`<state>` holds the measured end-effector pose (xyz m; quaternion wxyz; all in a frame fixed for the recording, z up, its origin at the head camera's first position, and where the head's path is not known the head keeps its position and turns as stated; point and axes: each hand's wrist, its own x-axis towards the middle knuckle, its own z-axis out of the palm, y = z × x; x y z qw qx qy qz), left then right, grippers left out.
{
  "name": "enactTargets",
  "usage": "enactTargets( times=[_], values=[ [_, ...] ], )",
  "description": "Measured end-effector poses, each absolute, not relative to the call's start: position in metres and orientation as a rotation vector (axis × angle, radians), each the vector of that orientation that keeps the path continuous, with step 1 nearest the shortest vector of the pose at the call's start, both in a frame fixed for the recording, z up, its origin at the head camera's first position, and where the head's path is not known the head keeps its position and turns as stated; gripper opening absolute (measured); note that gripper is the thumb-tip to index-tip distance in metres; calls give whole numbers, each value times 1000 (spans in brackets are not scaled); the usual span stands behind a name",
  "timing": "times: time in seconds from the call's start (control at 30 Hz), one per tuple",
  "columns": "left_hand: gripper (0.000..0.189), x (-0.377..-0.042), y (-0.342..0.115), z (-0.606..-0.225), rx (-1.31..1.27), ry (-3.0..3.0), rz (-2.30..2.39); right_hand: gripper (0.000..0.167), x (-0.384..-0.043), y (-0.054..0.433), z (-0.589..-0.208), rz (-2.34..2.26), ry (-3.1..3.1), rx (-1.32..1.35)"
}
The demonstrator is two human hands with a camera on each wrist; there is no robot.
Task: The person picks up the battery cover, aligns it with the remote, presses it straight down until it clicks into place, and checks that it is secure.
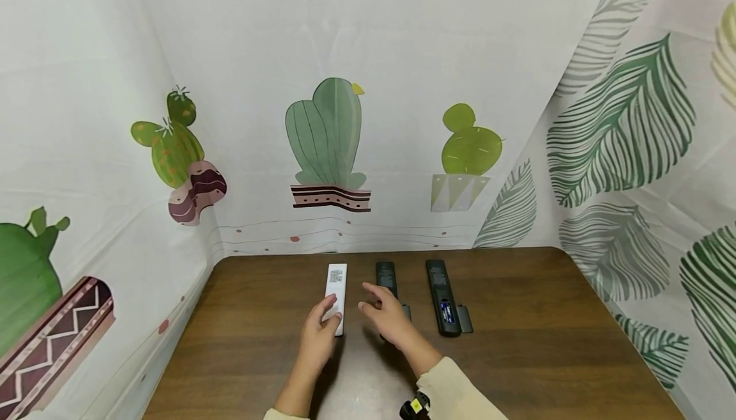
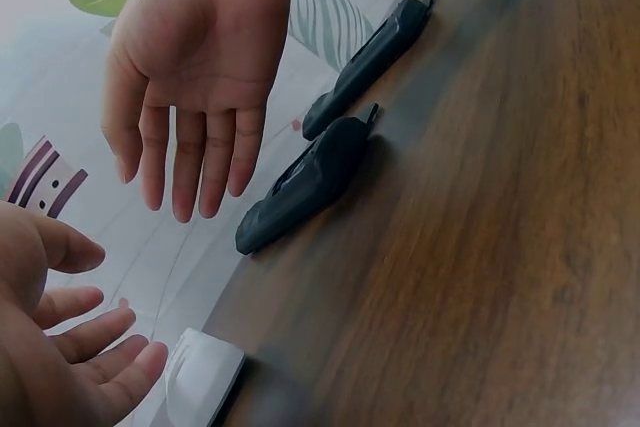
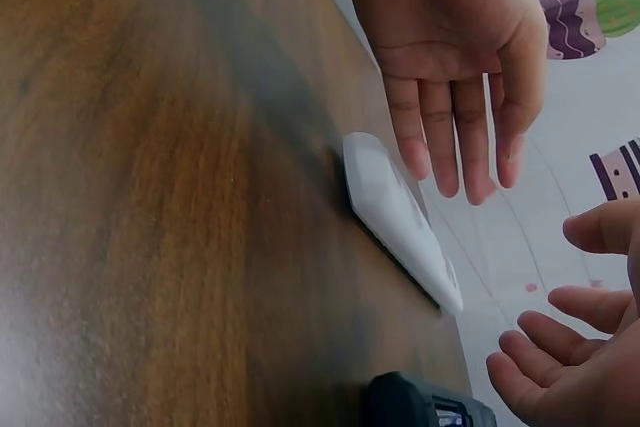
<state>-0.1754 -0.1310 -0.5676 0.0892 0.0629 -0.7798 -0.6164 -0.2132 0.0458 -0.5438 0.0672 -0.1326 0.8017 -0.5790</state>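
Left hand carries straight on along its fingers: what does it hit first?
Probably the white remote, directly ahead of the left hand in the head view. Height is hard to judge; if the fingers clear it, the cactus-print cloth behind looks next.

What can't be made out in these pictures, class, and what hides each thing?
Head view: the middle remote, largely hidden lower down by the right hand.
Head view: print on the white remote, too small to read.
Right wrist view: rest of the middle remote, cut off by the bottom edge.
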Motion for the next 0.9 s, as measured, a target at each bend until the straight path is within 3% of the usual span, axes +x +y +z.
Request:
enactTargets(
  times=[0.9],
  values=[
    [52, -175, -118, -571, 119, -2304, -1958, 49, -216, 79, -550, -1798, 2470, -269]
  ],
)
